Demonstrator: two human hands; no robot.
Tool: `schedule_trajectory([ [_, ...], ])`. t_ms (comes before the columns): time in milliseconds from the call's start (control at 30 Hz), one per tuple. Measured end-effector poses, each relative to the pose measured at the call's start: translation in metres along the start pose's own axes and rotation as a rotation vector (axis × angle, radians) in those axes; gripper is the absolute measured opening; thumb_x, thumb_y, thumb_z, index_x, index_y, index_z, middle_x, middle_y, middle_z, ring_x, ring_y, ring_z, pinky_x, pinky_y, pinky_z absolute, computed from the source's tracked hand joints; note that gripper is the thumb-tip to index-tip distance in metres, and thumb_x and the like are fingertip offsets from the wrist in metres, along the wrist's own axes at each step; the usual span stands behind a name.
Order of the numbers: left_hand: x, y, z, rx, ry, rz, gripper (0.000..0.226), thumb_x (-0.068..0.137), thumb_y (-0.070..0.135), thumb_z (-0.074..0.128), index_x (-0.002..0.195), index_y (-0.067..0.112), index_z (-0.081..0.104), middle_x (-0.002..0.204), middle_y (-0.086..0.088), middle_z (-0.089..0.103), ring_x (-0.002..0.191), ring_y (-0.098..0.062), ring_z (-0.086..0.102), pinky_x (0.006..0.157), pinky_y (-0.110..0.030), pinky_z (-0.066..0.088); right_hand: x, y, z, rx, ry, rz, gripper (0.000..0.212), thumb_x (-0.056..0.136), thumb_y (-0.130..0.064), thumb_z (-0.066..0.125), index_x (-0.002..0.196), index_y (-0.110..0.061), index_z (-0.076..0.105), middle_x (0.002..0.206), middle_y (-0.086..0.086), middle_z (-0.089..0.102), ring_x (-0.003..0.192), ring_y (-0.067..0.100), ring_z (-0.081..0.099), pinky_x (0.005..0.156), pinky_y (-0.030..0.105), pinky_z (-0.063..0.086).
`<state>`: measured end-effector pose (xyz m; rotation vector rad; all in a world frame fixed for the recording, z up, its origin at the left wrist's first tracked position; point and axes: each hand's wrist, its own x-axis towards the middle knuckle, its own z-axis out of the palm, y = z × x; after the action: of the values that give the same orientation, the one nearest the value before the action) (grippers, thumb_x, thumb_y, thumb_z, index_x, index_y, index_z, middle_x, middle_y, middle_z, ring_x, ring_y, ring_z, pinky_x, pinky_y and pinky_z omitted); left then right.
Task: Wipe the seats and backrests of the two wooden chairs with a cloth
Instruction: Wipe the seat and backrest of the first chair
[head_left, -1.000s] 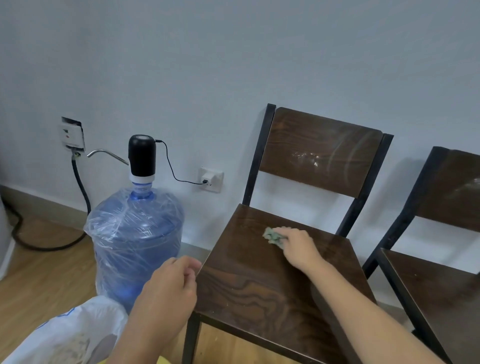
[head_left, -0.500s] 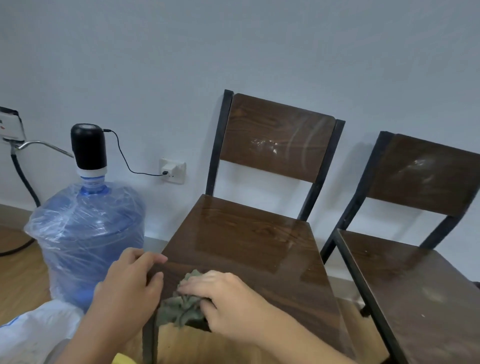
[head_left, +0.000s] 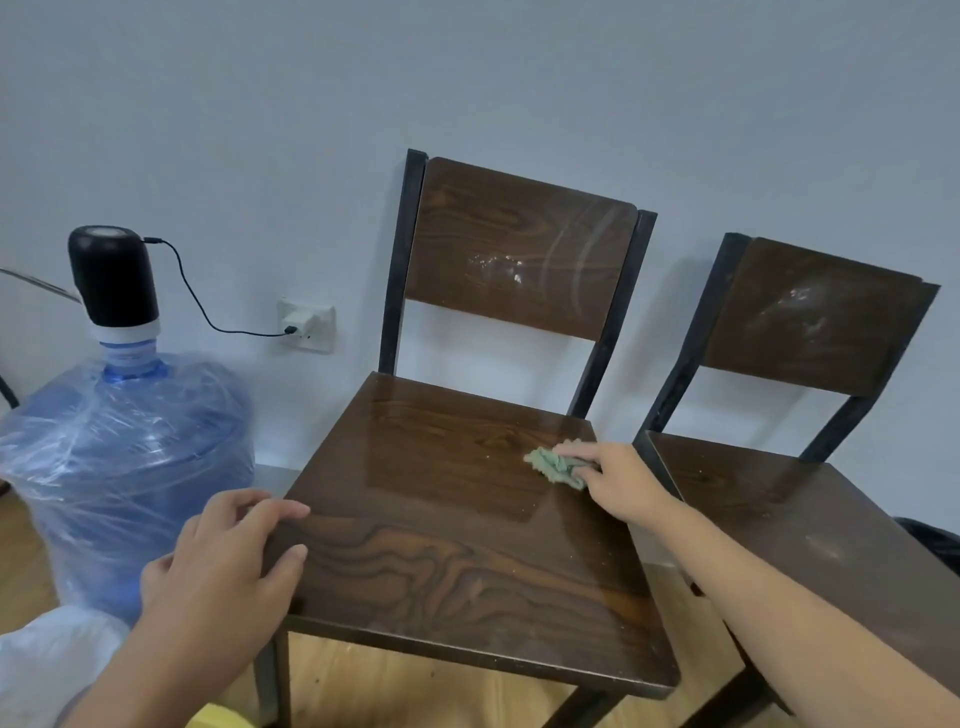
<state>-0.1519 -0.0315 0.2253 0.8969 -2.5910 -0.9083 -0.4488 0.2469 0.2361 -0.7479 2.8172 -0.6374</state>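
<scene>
Two dark wooden chairs with black metal frames stand side by side against the wall. The left chair's seat (head_left: 457, 545) looks wet and glossy, and its backrest (head_left: 514, 249) shows pale smears. My right hand (head_left: 618, 483) presses a crumpled green cloth (head_left: 553, 466) onto the far right part of that seat. My left hand (head_left: 228, 566) grips the seat's front left corner, fingers over the top. The right chair's seat (head_left: 810, 530) and dusty backrest (head_left: 815, 317) are untouched by either hand.
A large blue water bottle (head_left: 119, 467) wrapped in plastic, topped by a black pump (head_left: 111, 275), stands left of the chairs. Its cable runs to a wall socket (head_left: 306, 325). A white plastic bag (head_left: 47, 670) lies at lower left. The floor is wood.
My right hand has slid the cloth from the seat's front left edge to its far right side. My left hand stays on the front left corner. The view has shifted slightly.
</scene>
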Motion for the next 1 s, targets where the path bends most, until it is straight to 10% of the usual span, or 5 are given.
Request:
schedule_trajectory([
  [300, 0.01, 0.011, 0.009, -0.07, 0.02, 0.096, 0.025, 0.097, 0.029, 0.063, 0.112, 0.049, 0.061, 0.125, 0.018, 0.048, 0.117, -0.008, 0.043, 0.108, -0.051, 0.034, -0.155, -0.001, -0.003, 0.045, -0.269, -0.259, 0.063, 0.096, 0.001, 0.063, 0.127, -0.053, 0.064, 0.135, -0.044, 0.055, 0.135, -0.019, 0.043, 0.118, 0.009, 0.029],
  [600, 0.009, 0.017, 0.016, -0.039, 0.021, 0.132, 0.025, 0.095, 0.027, 0.065, 0.111, 0.046, 0.065, 0.128, 0.019, 0.051, 0.124, -0.007, 0.047, 0.107, -0.051, 0.038, 0.063, -0.02, 0.017, 0.151, 0.14, 0.099, 0.041, 0.102, -0.003, 0.049, 0.136, -0.019, 0.064, 0.143, 0.012, 0.062, 0.127, 0.028, 0.059, 0.115, 0.04, 0.046],
  [1000, 0.019, 0.011, 0.016, -0.076, 0.01, 0.188, 0.03, 0.095, 0.027, 0.065, 0.123, 0.036, 0.063, 0.113, 0.012, 0.055, 0.099, -0.008, 0.057, 0.102, -0.056, 0.05, -0.078, -0.027, 0.021, 0.193, -0.209, -0.254, 0.05, 0.098, 0.002, 0.057, 0.121, -0.04, 0.073, 0.14, -0.02, 0.064, 0.14, -0.004, 0.047, 0.122, 0.025, 0.032],
])
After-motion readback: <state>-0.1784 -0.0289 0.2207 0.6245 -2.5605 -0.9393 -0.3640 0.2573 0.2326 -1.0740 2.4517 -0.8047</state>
